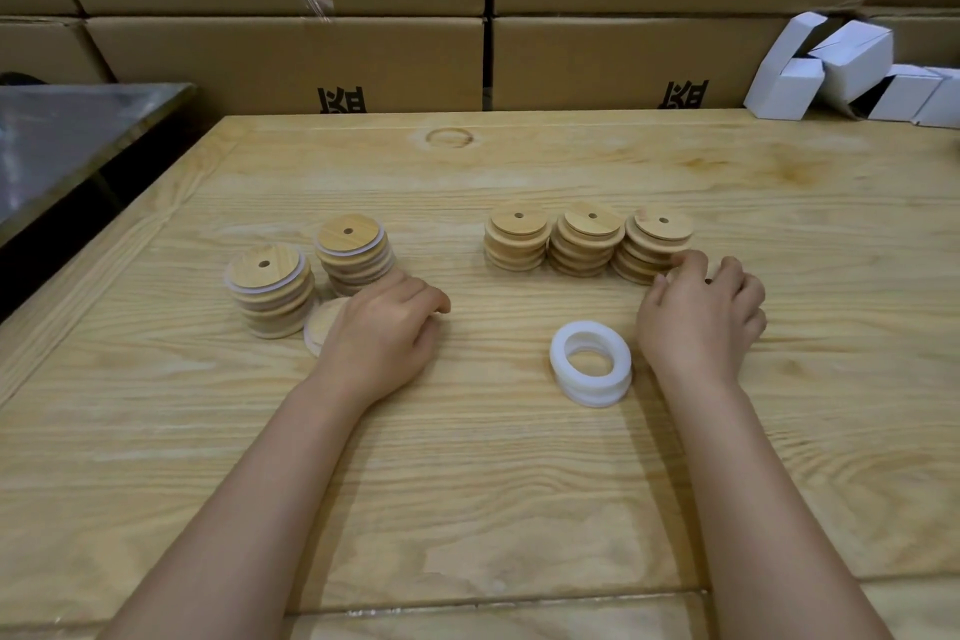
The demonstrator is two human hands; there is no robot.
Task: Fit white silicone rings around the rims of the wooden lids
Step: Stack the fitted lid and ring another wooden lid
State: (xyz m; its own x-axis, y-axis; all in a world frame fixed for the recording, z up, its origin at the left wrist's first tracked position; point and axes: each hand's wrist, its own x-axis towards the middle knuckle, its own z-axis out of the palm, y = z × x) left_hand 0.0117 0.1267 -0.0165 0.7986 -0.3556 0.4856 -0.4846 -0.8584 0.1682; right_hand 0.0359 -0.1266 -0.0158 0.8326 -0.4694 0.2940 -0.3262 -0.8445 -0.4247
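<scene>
Two stacks of wooden lids with white rings fitted (270,288) (354,255) stand at the left of the wooden table (467,483). Three stacks of bare wooden lids (517,237) (589,239) (655,244) stand at the right. A small pile of white silicone rings (591,363) lies in the middle. My left hand (387,327) rests on a ringed lid (324,325) lying flat beside the left stacks. My right hand (704,314) has its fingers curled on a bare lid beside the rightmost stack; most of that lid is hidden.
Cardboard boxes (291,62) are stacked along the far edge of the table. Several small white cartons (852,68) lie at the back right. A metal-topped table (62,140) stands off to the left.
</scene>
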